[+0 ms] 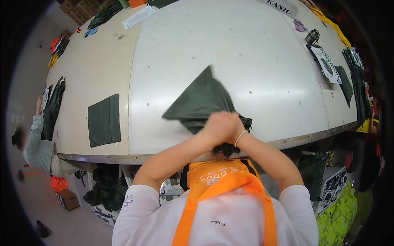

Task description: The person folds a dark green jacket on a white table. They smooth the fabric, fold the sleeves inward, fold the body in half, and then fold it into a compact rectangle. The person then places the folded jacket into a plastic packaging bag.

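Over the front part of the table, both my hands are closed on a dark green fabric piece (205,98). It spreads out from my fists in a pointed fan shape toward the far side, and crumpled folds hang below my hands by the table edge. My left hand (218,126) is wrapped round the gathered cloth. Pressed up against it is my right hand (238,126), with a light bracelet on the wrist and its fingers mostly hidden behind the left. A flat dark green fabric pouch (104,121) lies on the table to the left.
The large pale table (279,74) curves round in front of me. At its right stand a dark metal cup (312,37) and a packaged item with a printed card (326,63). A white paper sheet (138,17) lies far left. Another person (39,139) works at the left edge.
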Motion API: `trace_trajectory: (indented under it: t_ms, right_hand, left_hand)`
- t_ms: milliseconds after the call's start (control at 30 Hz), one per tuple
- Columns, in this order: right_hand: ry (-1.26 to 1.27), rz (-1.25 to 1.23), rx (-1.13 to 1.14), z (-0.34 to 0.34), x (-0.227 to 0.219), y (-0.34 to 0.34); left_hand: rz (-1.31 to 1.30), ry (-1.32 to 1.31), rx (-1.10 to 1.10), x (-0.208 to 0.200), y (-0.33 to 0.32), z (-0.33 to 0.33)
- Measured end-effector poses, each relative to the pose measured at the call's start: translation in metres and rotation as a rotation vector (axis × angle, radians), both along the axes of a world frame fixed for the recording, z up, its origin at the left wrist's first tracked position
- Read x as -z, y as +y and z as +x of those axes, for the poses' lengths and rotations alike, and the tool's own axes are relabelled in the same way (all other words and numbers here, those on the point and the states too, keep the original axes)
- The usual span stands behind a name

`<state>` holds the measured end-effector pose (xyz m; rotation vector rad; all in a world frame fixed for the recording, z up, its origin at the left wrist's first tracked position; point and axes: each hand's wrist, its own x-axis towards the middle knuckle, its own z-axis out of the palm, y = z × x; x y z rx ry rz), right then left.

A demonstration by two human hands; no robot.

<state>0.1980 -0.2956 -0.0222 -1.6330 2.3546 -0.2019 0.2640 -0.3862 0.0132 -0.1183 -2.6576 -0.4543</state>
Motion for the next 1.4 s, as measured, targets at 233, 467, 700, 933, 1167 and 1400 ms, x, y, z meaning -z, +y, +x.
trace_trajectory:
  t_ms: [233,467,700,933,1167,1400]
  right_hand:
    - [-0.241,-0.142,0.517,-0.023,-0.012,0.006]
    - [-0.625,-0.596,0.752,-0.051,0.01,0.029]
    - [-0.543,-0.61,0.878,-0.068,0.038,0.031]
    - [-0.104,-0.398,0.52,-0.1,0.048,0.009]
    - [-0.114,-0.002,0.378,-0.064,-0.007,-0.018]
    - [0.545,0.436,-0.15,-0.069,-0.001,-0.019]
  left_hand:
    - [0.051,-0.029,-0.141,-0.018,-0.032,0.038]
    - [0.83,-0.046,-0.2,0.088,-0.005,0.074]
    - [0.658,-0.074,-0.265,0.073,-0.001,0.008]
    - [1.584,-0.065,-0.312,0.106,0.05,0.044]
    - [2.328,-0.076,-0.475,0.146,0.037,0.046]
    - [2.037,-0.114,-0.522,0.133,0.045,0.031]
